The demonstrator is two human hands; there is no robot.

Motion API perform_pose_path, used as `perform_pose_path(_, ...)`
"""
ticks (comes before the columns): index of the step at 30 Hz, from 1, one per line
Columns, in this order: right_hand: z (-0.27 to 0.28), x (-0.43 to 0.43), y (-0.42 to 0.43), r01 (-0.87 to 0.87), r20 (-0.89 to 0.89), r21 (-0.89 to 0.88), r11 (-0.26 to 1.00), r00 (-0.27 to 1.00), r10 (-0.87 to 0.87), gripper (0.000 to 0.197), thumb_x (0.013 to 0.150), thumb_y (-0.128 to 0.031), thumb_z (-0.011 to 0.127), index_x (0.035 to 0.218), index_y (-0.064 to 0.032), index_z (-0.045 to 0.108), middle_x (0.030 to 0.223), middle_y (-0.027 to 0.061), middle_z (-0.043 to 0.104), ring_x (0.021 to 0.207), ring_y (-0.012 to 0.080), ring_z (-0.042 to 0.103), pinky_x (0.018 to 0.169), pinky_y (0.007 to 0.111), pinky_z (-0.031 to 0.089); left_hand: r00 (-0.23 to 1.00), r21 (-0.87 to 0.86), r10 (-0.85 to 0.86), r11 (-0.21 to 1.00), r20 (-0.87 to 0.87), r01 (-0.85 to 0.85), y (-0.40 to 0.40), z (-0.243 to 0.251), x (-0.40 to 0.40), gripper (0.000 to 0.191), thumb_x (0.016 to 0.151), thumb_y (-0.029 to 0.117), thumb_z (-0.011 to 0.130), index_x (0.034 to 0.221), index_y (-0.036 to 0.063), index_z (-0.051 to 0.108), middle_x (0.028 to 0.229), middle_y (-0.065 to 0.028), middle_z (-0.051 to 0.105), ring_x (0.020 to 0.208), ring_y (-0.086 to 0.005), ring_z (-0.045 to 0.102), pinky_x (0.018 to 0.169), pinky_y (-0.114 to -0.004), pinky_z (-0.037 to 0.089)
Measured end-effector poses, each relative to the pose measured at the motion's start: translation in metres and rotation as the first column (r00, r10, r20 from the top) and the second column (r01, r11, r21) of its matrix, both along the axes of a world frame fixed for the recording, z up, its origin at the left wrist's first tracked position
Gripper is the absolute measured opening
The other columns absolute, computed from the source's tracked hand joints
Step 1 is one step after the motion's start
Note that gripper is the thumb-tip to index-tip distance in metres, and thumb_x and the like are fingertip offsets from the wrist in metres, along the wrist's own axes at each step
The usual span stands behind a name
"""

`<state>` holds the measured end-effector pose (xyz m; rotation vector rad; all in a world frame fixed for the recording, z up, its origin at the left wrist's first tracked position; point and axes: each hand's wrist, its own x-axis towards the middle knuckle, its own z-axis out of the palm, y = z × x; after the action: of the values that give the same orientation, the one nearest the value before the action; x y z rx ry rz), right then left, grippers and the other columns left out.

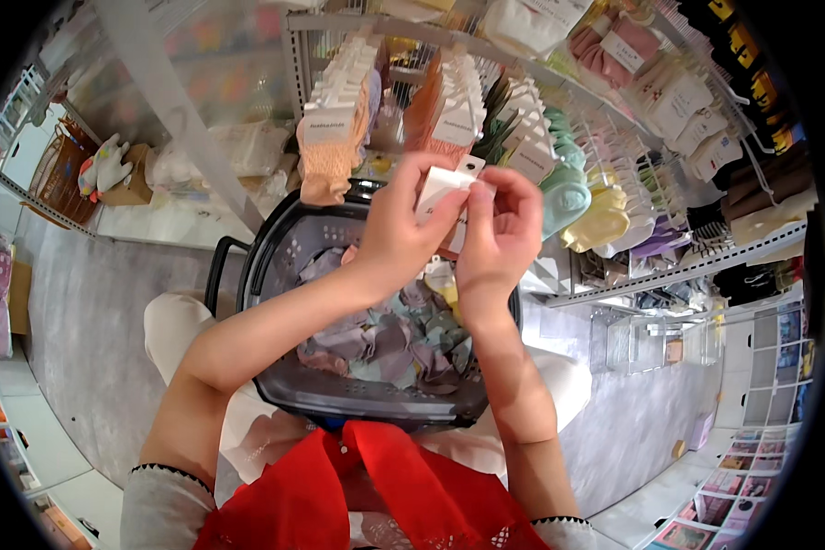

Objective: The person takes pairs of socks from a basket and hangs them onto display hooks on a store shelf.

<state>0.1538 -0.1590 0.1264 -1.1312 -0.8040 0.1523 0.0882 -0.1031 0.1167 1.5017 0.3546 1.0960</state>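
Observation:
Between my left hand (412,227) and my right hand (498,230) is a white card tag (440,184) with a hang hole at its top. Both thumbs press on it, and it bears writing. Whatever hangs below the card is mostly hidden by my fingers. Beneath my hands a dark plastic shopping basket (295,395) holds a heap of grey, pink and greenish socks (392,337). Just beyond my hands, carded socks hang in rows: peach socks (326,165), coral socks (447,141) and mint socks (564,189).
The basket's black handle (216,271) sticks out left. A metal shelf edge (680,265) runs along the right, below yellow socks (598,216). A grey upright post (179,117) stands at left, near a plush toy (106,165). Clear acrylic boxes (632,344) rest at right.

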Motion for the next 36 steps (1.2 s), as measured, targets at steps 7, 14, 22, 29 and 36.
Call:
perform_pose_path(7,-0.001,0.049,0.033,0.215,0.259,-0.077,0.974,0.947,-0.189,0.007,0.079,0.001,0.056,0.085,0.0018,0.060,0.081,0.0086,0.058,0.071,0.0153,0.056,0.063,0.025,0.045,0.991,0.226,0.123,0.966,0.043,-0.129,0.030,-0.016,0.049,0.020,0.083,0.002,0.051,0.103,-0.0001,0.050,0.100,-0.0083,0.055,0.094,-0.0149,0.052,0.084,-0.026,0.040)
perform_pose_path(14,-0.026,0.063,0.044,0.298,0.364,-0.152,0.942,0.903,-0.227,0.013,0.084,0.001,0.051,0.092,0.0032,0.061,0.083,0.0030,0.056,0.069,0.0063,0.049,0.061,0.018,0.041,0.995,0.129,0.099,0.987,-0.007,-0.097,0.036,-0.030,0.064,0.030,0.084,0.002,0.049,0.114,0.0009,0.049,0.111,-0.0092,0.054,0.103,-0.0151,0.050,0.088,-0.026,0.038)
perform_pose_path(22,-0.049,0.072,0.060,0.253,0.293,-0.036,0.967,0.928,-0.232,0.015,0.078,0.007,0.052,0.090,0.0024,0.058,0.083,0.0123,0.058,0.072,0.0204,0.057,0.063,0.026,0.045,0.994,0.231,0.111,0.967,-0.015,-0.104,0.051,-0.053,0.070,0.034,0.084,-0.002,0.047,0.118,0.0007,0.048,0.113,-0.0103,0.054,0.102,-0.0182,0.052,0.089,-0.027,0.039)
perform_pose_path(29,-0.056,0.103,0.107,0.189,0.270,-0.083,0.978,0.949,-0.160,0.021,0.081,-0.003,0.053,0.102,0.0021,0.052,0.094,0.0153,0.057,0.085,0.0263,0.056,0.074,0.033,0.044,0.997,0.125,0.072,0.989,0.011,-0.073,0.090,-0.068,0.100,0.037,0.084,-0.003,0.045,0.120,0.0038,0.047,0.118,-0.0141,0.050,0.097,-0.0250,0.054,0.082,-0.030,0.042)
perform_pose_path(36,-0.102,0.106,0.109,0.165,0.149,-0.195,0.967,0.979,-0.137,0.044,0.081,-0.003,0.055,0.119,0.0033,0.033,0.104,0.0152,0.052,0.093,0.0198,0.052,0.079,0.028,0.043,0.987,0.356,0.158,0.920,0.043,-0.163,0.100,-0.111,0.112,0.051,0.084,0.000,0.046,0.131,0.0025,0.026,0.125,-0.0202,0.040,0.109,-0.0271,0.046,0.090,-0.032,0.036)
